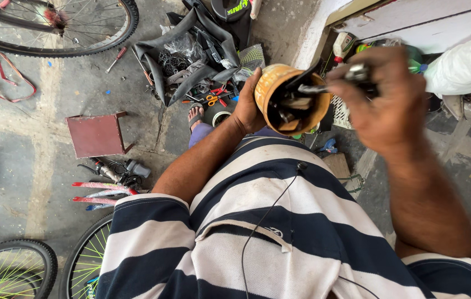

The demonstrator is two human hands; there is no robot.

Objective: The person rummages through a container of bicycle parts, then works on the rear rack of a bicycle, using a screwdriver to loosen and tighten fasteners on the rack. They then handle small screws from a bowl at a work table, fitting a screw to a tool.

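My left hand [248, 108] grips an orange-yellow tin can [277, 83] from its left side and holds it tilted toward me. Several dark metal parts and tools [292, 106] lie inside the can. My right hand [382, 102] is blurred at the can's right rim, with its fingers closed around a small dark metal part [357, 73] just above the opening. I wear a navy and white striped shirt [279, 232]. My foot in a sandal [195, 116] shows below, on the concrete floor.
A pile of black inner tubes, chains and orange scissors [212, 99] lies ahead. A small red stool [96, 134] stands left. Bicycle wheels [58, 27] sit at top left and bottom left [14, 268]. A white plastic bag [462, 66] rests at right.
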